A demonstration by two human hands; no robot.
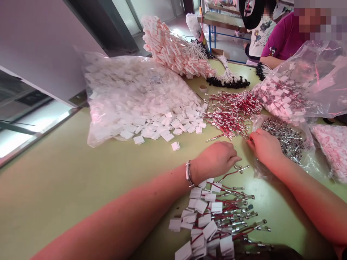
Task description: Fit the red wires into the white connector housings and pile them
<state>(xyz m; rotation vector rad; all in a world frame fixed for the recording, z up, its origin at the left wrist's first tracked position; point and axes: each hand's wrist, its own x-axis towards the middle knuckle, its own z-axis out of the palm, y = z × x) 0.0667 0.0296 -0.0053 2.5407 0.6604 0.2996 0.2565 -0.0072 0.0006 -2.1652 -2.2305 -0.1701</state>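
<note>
My left hand (218, 159), with a bracelet on the wrist, is closed with the fingers curled under; whatever they hold is hidden. Just below it lie finished-looking leads: white plastic connector housings (205, 220) on short red wires with clear-sleeved metal terminals (238, 224), in a loose pile. My right hand (264, 146) pinches at the near edge of a heap of short red wires (230, 112) with crimped metal ends, its fingertips on a red wire. A bag of small metal fuse-like parts (287, 139) lies beside and partly behind the right hand.
A large clear bag (108, 104) spills white housings (162, 126) on the green table (89, 187). Behind are pinkish connectors (173, 50), white cables with black ends (227, 79) and a tape roll (202, 88). More bags (332, 148) stand right; co-workers (282, 36) sit opposite.
</note>
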